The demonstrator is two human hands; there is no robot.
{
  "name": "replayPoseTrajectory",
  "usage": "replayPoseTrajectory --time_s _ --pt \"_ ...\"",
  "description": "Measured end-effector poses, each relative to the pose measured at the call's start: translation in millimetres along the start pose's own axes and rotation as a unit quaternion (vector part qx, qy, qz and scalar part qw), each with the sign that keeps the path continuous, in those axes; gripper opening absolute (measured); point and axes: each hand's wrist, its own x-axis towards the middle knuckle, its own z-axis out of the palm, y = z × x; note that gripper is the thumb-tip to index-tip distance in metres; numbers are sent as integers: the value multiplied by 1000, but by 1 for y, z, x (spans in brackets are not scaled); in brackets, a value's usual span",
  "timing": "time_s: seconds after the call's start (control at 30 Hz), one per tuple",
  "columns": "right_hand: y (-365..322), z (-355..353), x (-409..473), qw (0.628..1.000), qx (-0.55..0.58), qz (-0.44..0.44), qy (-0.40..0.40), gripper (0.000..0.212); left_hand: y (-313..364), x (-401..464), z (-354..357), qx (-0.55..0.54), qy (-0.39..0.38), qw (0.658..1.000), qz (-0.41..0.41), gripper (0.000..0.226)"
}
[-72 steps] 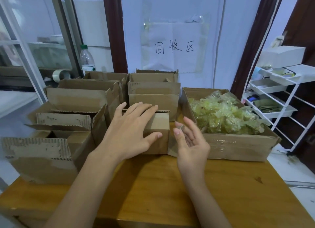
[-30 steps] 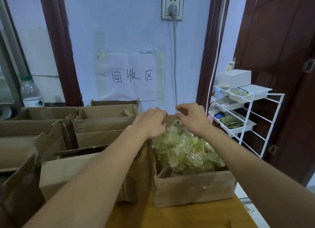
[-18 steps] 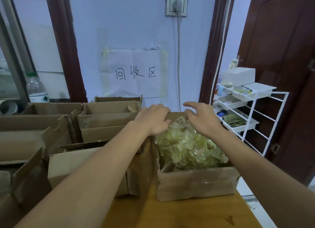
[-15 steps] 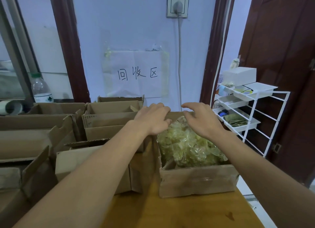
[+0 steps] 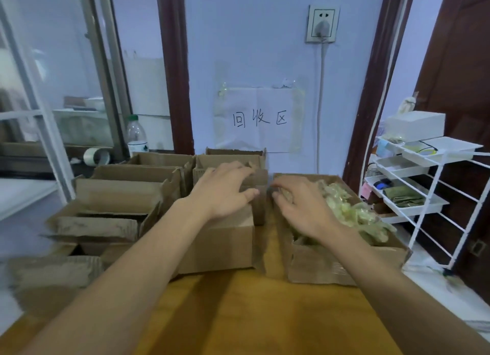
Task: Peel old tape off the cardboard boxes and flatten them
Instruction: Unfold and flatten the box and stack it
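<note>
On the wooden table [image 5: 238,315], a cluster of opened cardboard boxes [image 5: 119,195] fills the left and middle, reaching back to the pale wall. The nearest middle one, a small closed cardboard box [image 5: 220,246], sits just left of a larger tape-scrap box [image 5: 318,262] heaped with crumpled yellowish peeled tape [image 5: 352,214].

The left hand [image 5: 222,193] lies palm down over the far top edge of the small closed cardboard box, its fingers spread loosely and reaching toward the open box behind it, the thumb stretched out to the right. The picture is blurred, so whether the fingers actually grip an edge cannot be told.

The right hand [image 5: 299,203] hovers palm down over the near-left corner of the tape-scrap box, fingers bent and drawn close together at the tips near the box's left wall. Whether they pinch a scrap of tape cannot be told. The two hands lie near each other, apart.

Behind the boxes a paper sign [image 5: 259,118] with handwritten characters is taped to the wall, below a wall socket [image 5: 322,23] with a plug and a cord. A plastic bottle [image 5: 136,137] and a roll of tape [image 5: 96,156] stand at the left rear beside a glass partition. A white wire rack [image 5: 424,185] with trays stands to the right of the table.
</note>
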Motion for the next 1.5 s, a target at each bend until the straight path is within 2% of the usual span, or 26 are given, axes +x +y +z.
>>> replayPoseTrajectory --time_s 0.2,0.57,0.73,0.93,1.0,1.13,1.3,1.5 --pt "-38 15 -10 997 75 26 -7 31 -23 -39 -10 -68 40 995 -59 54" --pt "-75 23 1 991 122 53 -21 32 -44 -68 2 -126 28 986 -105 54" --pt "-84 40 -3 964 227 137 5 32 -40 -77 17 -147 18 981 -123 54" --pt "-89 60 -25 913 328 239 32 51 -26 -100 37 -184 125 970 -100 47" --pt "-88 65 -33 905 342 251 26 51 -23 -109 48 -229 174 954 -82 48" --pt "-85 73 -42 894 369 252 41 48 -21 -115 67 -300 247 916 -98 48" --pt "-81 78 -39 878 397 260 61 42 -23 -103 73 -295 274 911 -94 43" --pt "-68 83 -29 864 427 250 86 36 -27 -86 88 -259 298 917 -51 40"
